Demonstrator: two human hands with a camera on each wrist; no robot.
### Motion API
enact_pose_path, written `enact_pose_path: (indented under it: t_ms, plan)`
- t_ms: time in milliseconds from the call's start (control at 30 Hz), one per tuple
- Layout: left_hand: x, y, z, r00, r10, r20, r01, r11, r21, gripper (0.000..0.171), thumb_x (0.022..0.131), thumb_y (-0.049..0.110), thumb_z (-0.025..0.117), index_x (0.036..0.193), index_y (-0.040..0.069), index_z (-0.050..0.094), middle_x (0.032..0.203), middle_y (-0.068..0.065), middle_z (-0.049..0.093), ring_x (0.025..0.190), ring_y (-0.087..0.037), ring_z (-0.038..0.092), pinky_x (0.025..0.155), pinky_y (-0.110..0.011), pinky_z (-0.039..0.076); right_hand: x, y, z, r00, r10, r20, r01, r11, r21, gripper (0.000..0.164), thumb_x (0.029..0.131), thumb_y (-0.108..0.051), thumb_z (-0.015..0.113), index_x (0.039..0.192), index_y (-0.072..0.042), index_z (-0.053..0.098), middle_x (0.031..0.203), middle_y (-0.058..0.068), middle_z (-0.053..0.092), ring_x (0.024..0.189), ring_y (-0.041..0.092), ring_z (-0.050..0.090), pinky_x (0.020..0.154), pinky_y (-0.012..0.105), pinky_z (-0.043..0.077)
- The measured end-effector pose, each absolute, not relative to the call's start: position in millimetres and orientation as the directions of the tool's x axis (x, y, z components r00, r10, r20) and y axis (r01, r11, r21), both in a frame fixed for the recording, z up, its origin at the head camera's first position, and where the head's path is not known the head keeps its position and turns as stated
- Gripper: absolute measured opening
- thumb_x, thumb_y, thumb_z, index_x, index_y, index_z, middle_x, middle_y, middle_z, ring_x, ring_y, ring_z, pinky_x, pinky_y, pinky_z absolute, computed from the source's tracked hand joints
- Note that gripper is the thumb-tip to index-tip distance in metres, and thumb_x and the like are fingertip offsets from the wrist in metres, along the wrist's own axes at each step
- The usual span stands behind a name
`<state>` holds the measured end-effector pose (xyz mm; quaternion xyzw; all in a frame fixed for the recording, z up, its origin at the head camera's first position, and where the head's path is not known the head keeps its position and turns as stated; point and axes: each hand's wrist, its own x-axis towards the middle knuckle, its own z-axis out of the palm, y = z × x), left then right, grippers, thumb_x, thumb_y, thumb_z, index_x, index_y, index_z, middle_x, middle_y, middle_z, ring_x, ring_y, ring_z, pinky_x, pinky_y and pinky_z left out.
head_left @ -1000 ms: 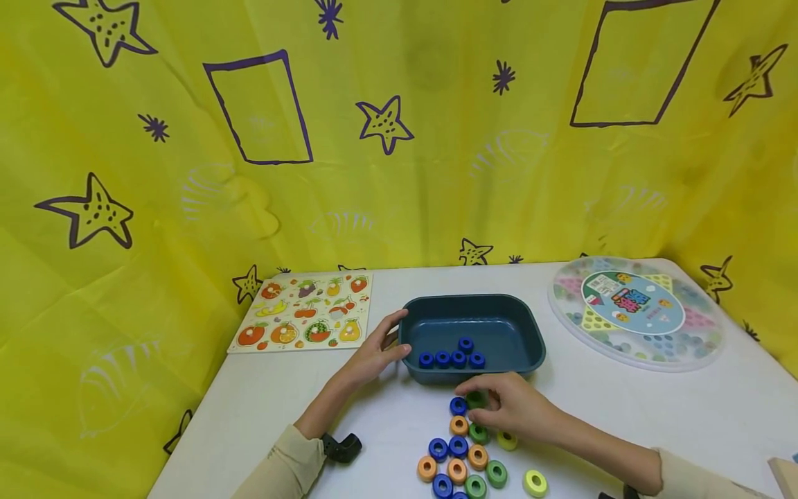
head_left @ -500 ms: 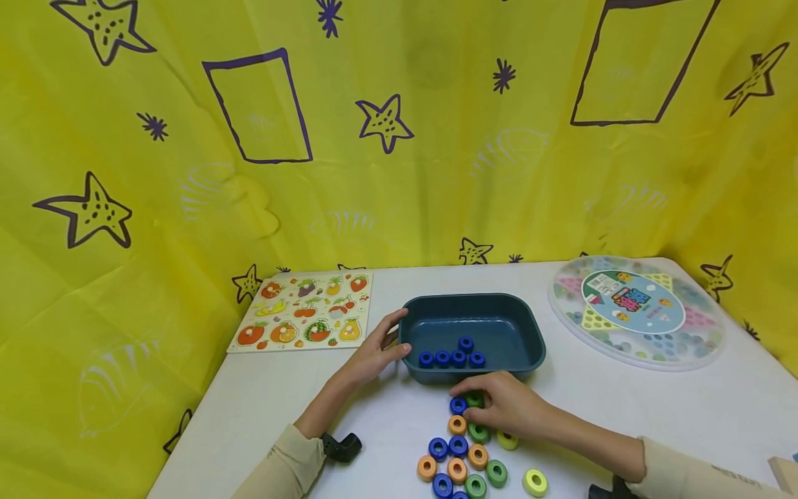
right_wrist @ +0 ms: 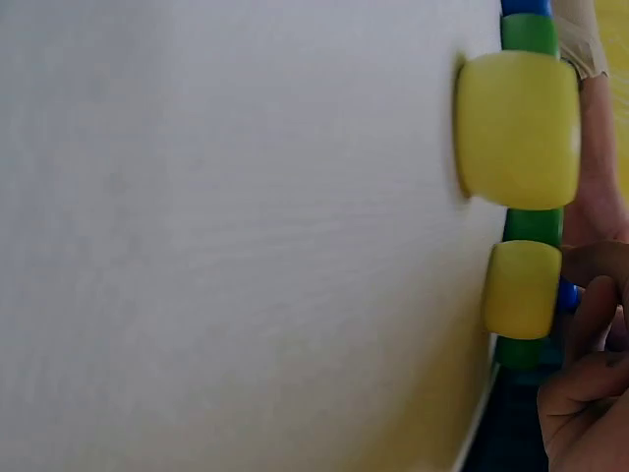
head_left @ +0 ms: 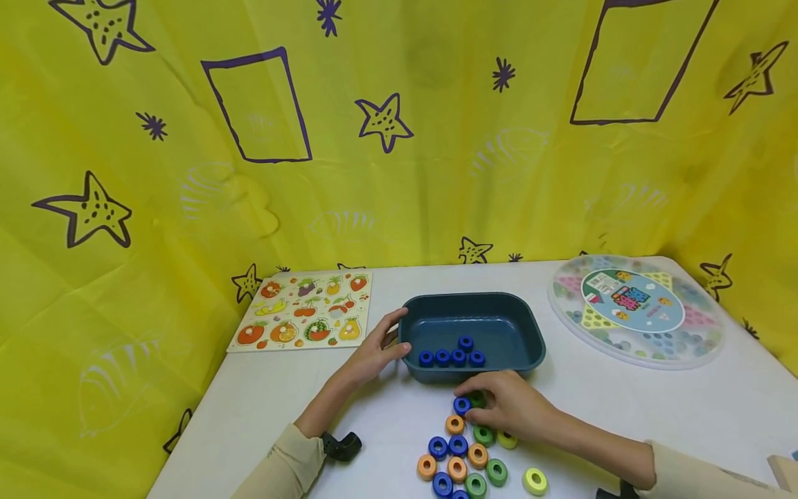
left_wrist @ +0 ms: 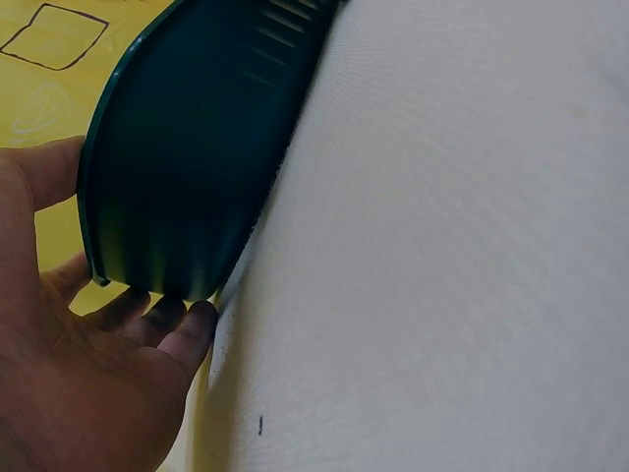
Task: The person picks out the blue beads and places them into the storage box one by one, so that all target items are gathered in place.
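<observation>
My left hand (head_left: pixel 373 353) holds the left end of a dark teal tray (head_left: pixel 530 339), thumb and fingers against its rim and outer wall. In the left wrist view, fingertips press on the tray wall (left_wrist: pixel 167 197). Several blue ring-shaped beads (head_left: pixel 458 358) lie inside, near its front wall. Just in front of the tray, my right hand (head_left: pixel 517 409) pinches another blue bead (head_left: pixel 462 406) between thumb and fingertips. A green bead (head_left: pixel 477 399) sits beside it, partly hidden by the hand. Right below are an orange bead (head_left: pixel 455 425) and a second green bead (head_left: pixel 483 435).
More blue, orange and green beads (head_left: pixel 458 470) cluster at the table's front. Two yellow beads (head_left: pixel 535 481) lie to their right. A fruit puzzle board (head_left: pixel 299 312) is at back left, a round clear-lidded game box (head_left: pixel 636 312) at back right. Yellow patterned cloth (head_left: pixel 430 173) hangs behind.
My right hand and the blue bead have shifted slightly right. The orange bead below moved a little left, the green one beside it slightly right. My left hand stays on the tray.
</observation>
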<state>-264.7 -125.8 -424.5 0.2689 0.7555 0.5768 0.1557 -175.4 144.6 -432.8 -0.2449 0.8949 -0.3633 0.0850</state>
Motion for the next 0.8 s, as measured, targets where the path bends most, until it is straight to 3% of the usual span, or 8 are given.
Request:
enact_pose_path:
  t_ms: [233, 433, 600, 800]
  plan:
    - [-264, -126, -424, -0.805, 0.588, 0.078, 0.231, 0.189, 0.954, 0.063, 0.094, 0.011, 0.053, 0.148, 0.01, 0.02, 0.152, -0.011, 0.015, 0.134, -0.035, 0.025, 0.102, -0.045, 0.031, -173, 154, -404, -0.855, -0.51, 0.098, -0.429, 0.587, -0.687, 0.028, 0.079, -0.031, 0.074, 0.106, -0.027, 0.069, 0.067, -0.009, 0.054, 0.049, 0.006, 0.045, 0.044, 0.022, 0.039]
    - [-265, -126, -423, -0.803, 0.59, 0.085, 0.236, 0.183, 0.954, 0.062, 0.095, 0.01, 0.052, 0.148, 0.01, 0.02, 0.152, -0.01, 0.015, 0.134, -0.034, 0.026, 0.102, -0.044, 0.032, -205, 173, -379, -0.83, -0.532, 0.165, -0.488, 0.55, -0.678, 0.029, 0.078, -0.034, 0.075, 0.106, -0.027, 0.069, 0.063, -0.007, 0.054, 0.051, 0.008, 0.046, 0.044, 0.022, 0.038]
    - [-265, -126, -425, -0.804, 0.587, 0.094, 0.242, 0.178, 0.954, 0.062, 0.094, 0.01, 0.054, 0.147, 0.008, 0.021, 0.152, -0.012, 0.015, 0.133, -0.035, 0.026, 0.102, -0.044, 0.032, -250, 194, -378, -0.781, -0.613, 0.121, -0.489, 0.48, -0.728, 0.03, 0.077, -0.029, 0.076, 0.106, -0.022, 0.07, 0.066, 0.001, 0.057, 0.047, 0.008, 0.041, 0.042, 0.022, 0.035]
    - [-265, -126, -426, -0.804, 0.587, 0.101, 0.248, 0.175, 0.953, 0.064, 0.094, 0.013, 0.055, 0.147, 0.009, 0.021, 0.152, -0.012, 0.015, 0.133, -0.035, 0.026, 0.103, -0.044, 0.031, -293, 209, -389, -0.691, -0.722, 0.017, -0.516, 0.478, -0.71, 0.027, 0.078, -0.023, 0.076, 0.104, -0.019, 0.07, 0.092, -0.005, 0.066, 0.049, 0.008, 0.041, 0.046, 0.022, 0.038]
